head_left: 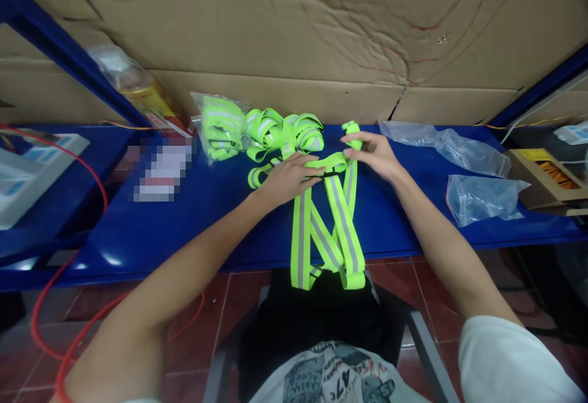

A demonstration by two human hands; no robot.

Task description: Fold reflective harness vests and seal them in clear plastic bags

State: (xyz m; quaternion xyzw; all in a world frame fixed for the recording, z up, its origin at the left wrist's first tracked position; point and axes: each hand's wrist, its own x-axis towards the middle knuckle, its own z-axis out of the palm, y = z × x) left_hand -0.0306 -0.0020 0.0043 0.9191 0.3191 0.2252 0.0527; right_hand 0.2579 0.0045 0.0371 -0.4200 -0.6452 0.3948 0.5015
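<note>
A neon-yellow reflective strap harness [342,213] with grey stripes lies across the table, its lower loops hanging over the front edge. On its upper band rests my left hand [289,177], fingers stretched out and touching the strap. My right hand [374,153] pinches a bunched end of the same neon strap between thumb and fingers. Behind my left hand sit two loosely coiled reflective straps [265,130]. Another coiled bundle in a clear plastic bag [223,128] stands to their left.
Clear plastic bags [482,198] lie on the blue table [395,219] at the right, near a cardboard box [546,176]. A bottle [138,87] stands at the back left. A red hose [103,188] loops at the left. Cardboard [239,29] walls the back.
</note>
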